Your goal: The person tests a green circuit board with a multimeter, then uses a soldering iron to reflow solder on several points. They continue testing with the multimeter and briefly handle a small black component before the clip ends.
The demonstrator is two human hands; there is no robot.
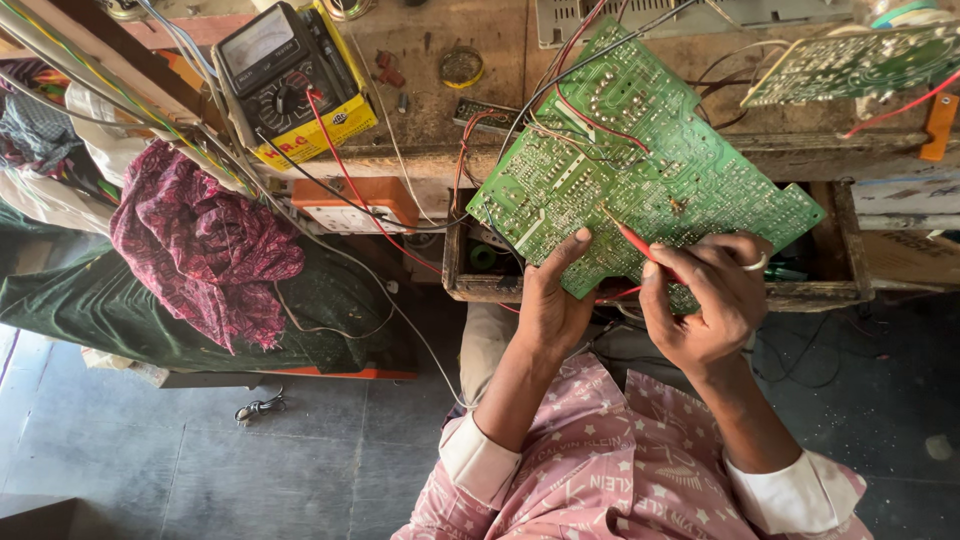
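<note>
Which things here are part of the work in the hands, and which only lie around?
In use:
- left hand holding green circuit board
- right hand pressing red probe to it
- multimeter with leads

Lying about:
- patterned cloth
- second circuit board
- tape ring

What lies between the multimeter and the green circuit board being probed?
In the head view, bare wooden bench top with red and black leads between multimeter and circuit board.
</note>
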